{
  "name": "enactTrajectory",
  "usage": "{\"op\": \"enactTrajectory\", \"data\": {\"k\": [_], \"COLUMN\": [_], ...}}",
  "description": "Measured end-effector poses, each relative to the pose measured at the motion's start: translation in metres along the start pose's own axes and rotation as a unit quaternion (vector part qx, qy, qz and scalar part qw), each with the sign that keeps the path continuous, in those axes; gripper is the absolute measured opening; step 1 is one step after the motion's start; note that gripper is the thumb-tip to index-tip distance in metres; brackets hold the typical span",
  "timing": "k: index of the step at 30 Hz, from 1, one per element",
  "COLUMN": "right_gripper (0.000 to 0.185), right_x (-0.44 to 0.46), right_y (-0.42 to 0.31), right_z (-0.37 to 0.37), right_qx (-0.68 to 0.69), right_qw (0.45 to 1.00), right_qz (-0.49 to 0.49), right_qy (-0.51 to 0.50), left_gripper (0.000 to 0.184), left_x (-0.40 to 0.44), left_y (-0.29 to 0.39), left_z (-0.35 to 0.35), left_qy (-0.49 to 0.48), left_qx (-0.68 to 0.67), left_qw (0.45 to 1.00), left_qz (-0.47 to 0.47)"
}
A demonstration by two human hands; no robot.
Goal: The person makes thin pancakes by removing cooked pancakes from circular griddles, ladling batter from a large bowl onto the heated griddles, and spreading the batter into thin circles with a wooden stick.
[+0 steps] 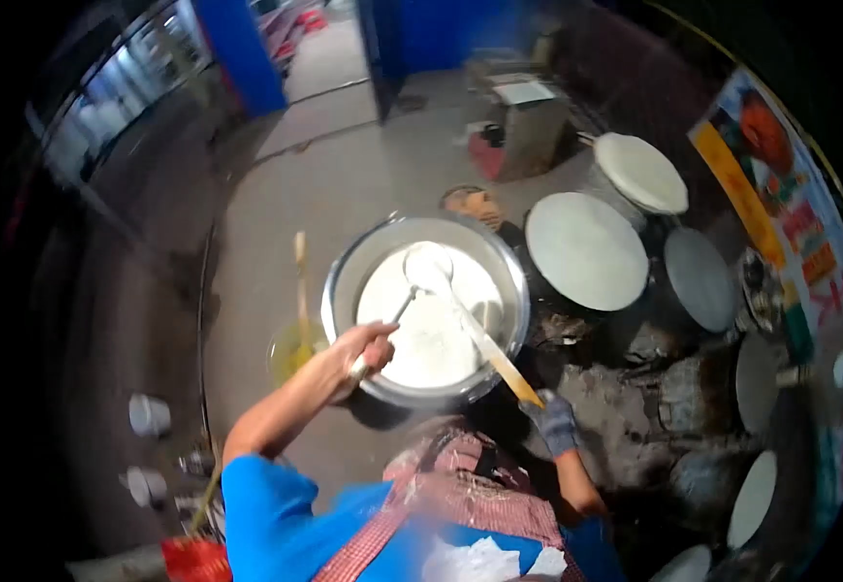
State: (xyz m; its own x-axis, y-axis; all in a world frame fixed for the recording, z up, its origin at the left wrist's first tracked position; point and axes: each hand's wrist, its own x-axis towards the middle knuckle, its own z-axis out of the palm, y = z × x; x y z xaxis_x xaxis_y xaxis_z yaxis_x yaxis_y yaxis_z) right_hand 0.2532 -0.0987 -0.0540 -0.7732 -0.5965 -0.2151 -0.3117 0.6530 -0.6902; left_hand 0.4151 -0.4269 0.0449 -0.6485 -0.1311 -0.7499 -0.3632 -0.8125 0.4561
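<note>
A large metal pot (344,262) stands in front of me with white batter (431,335) inside. My left hand (368,354), bare, is closed around the handle of a thin tool (405,306) at the pot's left front side; the tool's far end reaches the ladle. In my gloved right hand (552,423), at the pot's right front, is the yellowish end of a long-handled ladle (479,339). The ladle's round white bowl lies over the batter near the pot's back.
Round pans with white surfaces (586,250) stand at the right, beside a printed banner (780,175). Left of the pot is a container (290,354) with a brush-like stick (301,281). White cups (150,415) lie far left. A box (528,126) stands behind.
</note>
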Motion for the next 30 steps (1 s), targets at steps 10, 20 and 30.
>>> {"op": "enactTrajectory", "data": {"k": [10, 20, 30], "right_gripper": [0.036, 0.038, 0.032], "right_x": [-0.061, -0.269, -0.467], "right_y": [0.114, 0.178, 0.186], "right_z": [0.035, -0.061, 0.022], "right_qx": [0.189, 0.091, 0.023], "right_qw": [0.949, 0.835, 0.599], "right_qz": [0.161, 0.287, 0.701], "right_qy": [0.196, 0.461, 0.386], "left_gripper": [0.016, 0.012, 0.016], "left_x": [0.105, 0.127, 0.092], "left_y": [-0.005, -0.178, -0.475], "left_z": [0.134, 0.386, 0.557], "left_qy": [-0.187, -0.348, -0.224], "left_qx": [-0.091, 0.219, 0.307], "left_qw": [0.929, 0.832, 0.655], "left_qz": [-0.306, -0.373, -0.654]}}
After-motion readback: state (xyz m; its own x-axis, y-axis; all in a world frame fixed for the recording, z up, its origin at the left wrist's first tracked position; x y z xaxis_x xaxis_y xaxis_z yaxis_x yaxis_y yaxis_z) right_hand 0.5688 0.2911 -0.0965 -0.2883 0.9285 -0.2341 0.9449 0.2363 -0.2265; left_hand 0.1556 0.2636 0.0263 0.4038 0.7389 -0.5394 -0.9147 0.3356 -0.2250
